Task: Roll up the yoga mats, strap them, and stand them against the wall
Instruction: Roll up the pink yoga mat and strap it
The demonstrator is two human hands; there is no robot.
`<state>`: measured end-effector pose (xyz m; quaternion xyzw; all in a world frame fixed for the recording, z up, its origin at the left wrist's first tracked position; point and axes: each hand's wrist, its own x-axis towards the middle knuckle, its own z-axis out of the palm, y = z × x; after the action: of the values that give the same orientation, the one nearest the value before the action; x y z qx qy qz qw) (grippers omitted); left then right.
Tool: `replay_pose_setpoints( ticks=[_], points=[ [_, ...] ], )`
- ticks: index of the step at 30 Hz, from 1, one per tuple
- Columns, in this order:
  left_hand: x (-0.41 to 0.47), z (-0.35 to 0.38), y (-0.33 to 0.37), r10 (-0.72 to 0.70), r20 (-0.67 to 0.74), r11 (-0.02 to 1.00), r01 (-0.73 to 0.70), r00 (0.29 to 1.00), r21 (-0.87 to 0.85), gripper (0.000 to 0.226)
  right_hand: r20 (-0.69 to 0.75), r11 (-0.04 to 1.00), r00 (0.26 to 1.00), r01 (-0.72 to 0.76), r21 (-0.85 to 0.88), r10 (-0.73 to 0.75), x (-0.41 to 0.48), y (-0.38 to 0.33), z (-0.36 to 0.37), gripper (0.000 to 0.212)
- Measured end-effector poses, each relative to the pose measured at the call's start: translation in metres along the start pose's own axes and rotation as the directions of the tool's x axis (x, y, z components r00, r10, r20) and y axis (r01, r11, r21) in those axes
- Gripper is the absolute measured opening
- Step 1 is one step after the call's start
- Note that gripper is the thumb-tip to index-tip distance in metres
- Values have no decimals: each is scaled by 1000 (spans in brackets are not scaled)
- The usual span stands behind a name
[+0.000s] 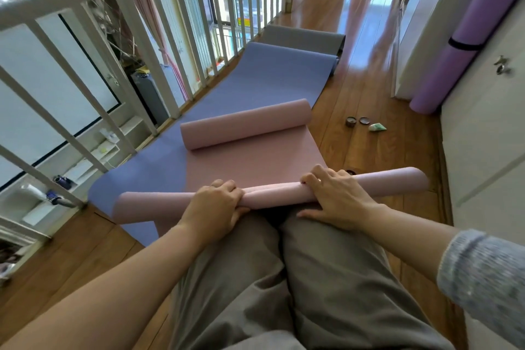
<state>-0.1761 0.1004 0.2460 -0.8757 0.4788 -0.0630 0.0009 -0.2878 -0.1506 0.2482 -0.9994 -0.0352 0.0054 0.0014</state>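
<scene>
Closest to you, your knees in grey trousers (312, 278) point forward over the wooden floor (355, 88), and a knitted blue-grey sleeve (488, 273) covers your right forearm. Just past the knees, your left hand (218, 202) and right hand (335, 199) sit side by side on the near rolled end of the pink mat (250, 156). Each grip is closed round that slim roll, fingers curled over its top and the thumb against the side facing you. The roll lies crosswise in front of you and sticks out beyond both hands. Beyond it, a short flat stretch of the pink mat runs to its far end, which is curled into a thicker roll. All of this lies on a blue mat (255, 79) spread flat along the white railing (159, 45) on your left. To the right of the mats, two small round tins (351, 121) and a green packet (377, 127) lie together on the floor. Farther off, a grey mat (304, 38) lies flat under the blue mat's far edge. By the wall on your right, a purple mat (460, 37) stands rolled and leaning, with a black strap (466, 44) round it.
</scene>
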Motion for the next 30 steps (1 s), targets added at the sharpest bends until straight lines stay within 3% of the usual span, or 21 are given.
replay_pose_setpoints(
  ticks=[3,7,12,18,22,26,30],
  points=[
    [3,-13,-2,-8,-11,999,7,1000,-47,32,13,999,1000,5,-43,-4,9,2,-15,53],
    [3,-48,-5,60,-89,998,-60,994,2,31,-58,992,992,105,-64,-108,4,5,-45,53],
    [-29,-60,16,132,-76,991,-132,988,4,38,10,985,988,153,-73,-153,-33,-11,-63,50],
    [-71,-38,45,207,-43,975,-210,977,-72,40,-23,979,980,196,-58,-197,-75,-24,-27,51],
    [-76,-27,39,152,-55,951,-161,987,-263,55,-17,985,994,105,134,-103,-79,-18,-14,56],
    [-65,-22,29,97,115,913,-43,989,-405,81,12,969,997,70,236,-75,-73,-15,-11,54],
    [-54,-19,25,48,184,922,27,982,-387,94,114,946,993,-24,323,-14,-60,-13,-15,47]
  ],
)
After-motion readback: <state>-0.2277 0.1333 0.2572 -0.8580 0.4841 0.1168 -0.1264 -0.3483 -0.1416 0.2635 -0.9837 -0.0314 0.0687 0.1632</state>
